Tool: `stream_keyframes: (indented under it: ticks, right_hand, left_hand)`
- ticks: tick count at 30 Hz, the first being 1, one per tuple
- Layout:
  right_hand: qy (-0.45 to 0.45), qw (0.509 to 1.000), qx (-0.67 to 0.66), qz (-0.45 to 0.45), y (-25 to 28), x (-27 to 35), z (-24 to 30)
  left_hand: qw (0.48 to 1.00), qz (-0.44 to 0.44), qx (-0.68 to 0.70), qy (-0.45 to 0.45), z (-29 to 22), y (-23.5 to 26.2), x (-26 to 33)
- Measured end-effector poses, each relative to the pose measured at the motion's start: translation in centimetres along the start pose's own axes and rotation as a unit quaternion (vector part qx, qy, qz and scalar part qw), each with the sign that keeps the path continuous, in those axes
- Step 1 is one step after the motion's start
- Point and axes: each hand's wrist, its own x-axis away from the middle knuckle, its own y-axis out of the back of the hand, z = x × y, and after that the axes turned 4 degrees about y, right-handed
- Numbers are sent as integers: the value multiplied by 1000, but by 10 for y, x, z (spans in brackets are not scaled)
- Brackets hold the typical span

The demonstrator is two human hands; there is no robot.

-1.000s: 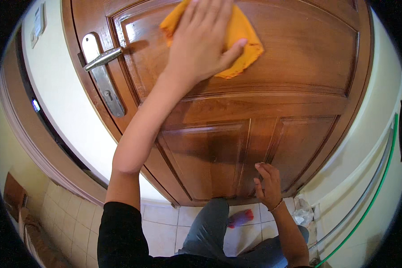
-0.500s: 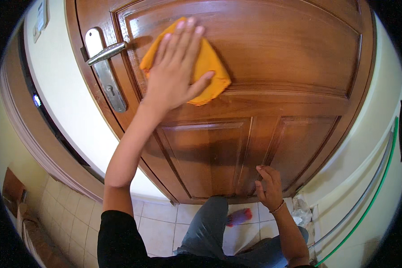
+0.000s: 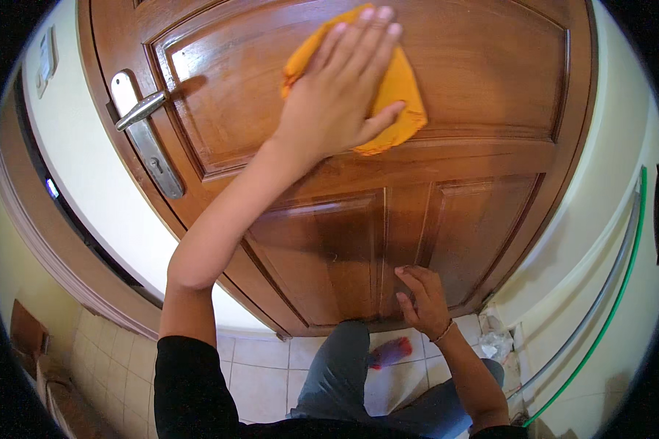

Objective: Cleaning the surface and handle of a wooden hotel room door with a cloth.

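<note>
An orange cloth (image 3: 403, 95) lies folded against the upper panel of a brown wooden door (image 3: 483, 80). My left hand (image 3: 337, 95) presses it flat to the wood, fingers stretched upward and thumb out to the right. Lower down, in front of the bottom panels, my right hand (image 3: 423, 301) hangs with loosely bent fingers, thumb apart, holding nothing. Whether its fingertips touch the door, I cannot tell. Left of the cloth is a silver lever handle (image 3: 140, 110) on a long metal plate (image 3: 156, 164).
White wall (image 3: 88, 146) borders the door on the left. On the right wall runs a green hose (image 3: 613, 314) beside a grey one (image 3: 600, 314). On the tiled floor (image 3: 260, 388) are a purple-red object (image 3: 390, 353) near my legs and a clear plastic bag (image 3: 496, 345) in the corner.
My left hand has slid the cloth to the right and slightly up across the panel. The view has shifted a little; my right hand keeps its loose pose.
</note>
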Motion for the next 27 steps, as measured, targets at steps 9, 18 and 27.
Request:
stream_keyframes:
  ticks: [9, 18, 27]
  right_hand:
    - [-31, 999, 1, 15, -5, 6, -9]
    - [-80, 997, -5, 20, -4, 23, -23]
    - [78, 987, -86, 115, -58, 73, -33]
  left_hand:
    - [992, -45, 64, -95, -58, -53, -66]
    - [996, 21, 72, -42, -26, -15, -19]
    - [991, -29, -81, 101, 30, 20, 5]
